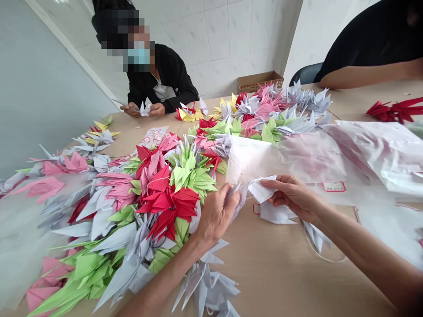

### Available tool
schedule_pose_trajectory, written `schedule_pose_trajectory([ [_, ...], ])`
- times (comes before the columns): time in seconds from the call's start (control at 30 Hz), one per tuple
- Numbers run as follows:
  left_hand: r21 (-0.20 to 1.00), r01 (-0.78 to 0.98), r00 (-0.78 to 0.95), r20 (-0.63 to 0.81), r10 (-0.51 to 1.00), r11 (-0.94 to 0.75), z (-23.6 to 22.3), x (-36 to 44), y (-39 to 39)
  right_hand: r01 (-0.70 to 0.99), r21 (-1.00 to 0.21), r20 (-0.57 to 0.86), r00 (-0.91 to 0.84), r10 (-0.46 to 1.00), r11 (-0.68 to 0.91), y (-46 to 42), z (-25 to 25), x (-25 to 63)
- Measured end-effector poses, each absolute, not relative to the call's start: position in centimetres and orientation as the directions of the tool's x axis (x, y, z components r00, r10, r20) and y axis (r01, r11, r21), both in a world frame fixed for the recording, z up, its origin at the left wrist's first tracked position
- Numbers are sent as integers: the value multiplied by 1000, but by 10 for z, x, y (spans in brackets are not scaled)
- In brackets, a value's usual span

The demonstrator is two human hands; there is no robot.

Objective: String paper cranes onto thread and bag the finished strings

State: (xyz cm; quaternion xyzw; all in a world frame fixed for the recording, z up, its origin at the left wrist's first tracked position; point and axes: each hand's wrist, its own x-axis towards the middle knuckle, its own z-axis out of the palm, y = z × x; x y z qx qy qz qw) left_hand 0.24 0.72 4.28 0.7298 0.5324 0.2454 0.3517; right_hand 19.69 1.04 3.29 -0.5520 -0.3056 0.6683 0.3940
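Note:
My left hand (218, 211) is closed, with pale folded paper (240, 200) sticking out between thumb and fingers. To its right, my right hand (292, 193) pinches a small white folded paper (260, 189) between thumb and fingertips. The two papers come close together; whether they touch I cannot tell. Just below my right hand, another white folded paper (277, 213) rests on the table. A large heap of folded paper cranes in several colours lies left of my hands, among them red cranes (167, 202) and light green cranes (190, 171).
Thin translucent plastic bags (307, 154) spread across the table (280, 268) at the right. More cranes (264, 99) are piled farther back. Across the table a masked person in black (175, 72) handles white paper. Another person's arm (370, 75) rests at upper right. A cardboard box (261, 82) stands behind.

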Motion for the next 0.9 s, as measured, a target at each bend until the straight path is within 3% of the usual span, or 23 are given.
schedule_pose_trajectory([
  [0.43,730,625,462,-61,885,-276,50,-1,9,-302,-762,-541,-189,819,-573,13,29,199],
  [0.9,578,696,589,-119,799,-427,61,-9,12,-218,-788,-511,-289,810,-575,10,22,200],
])
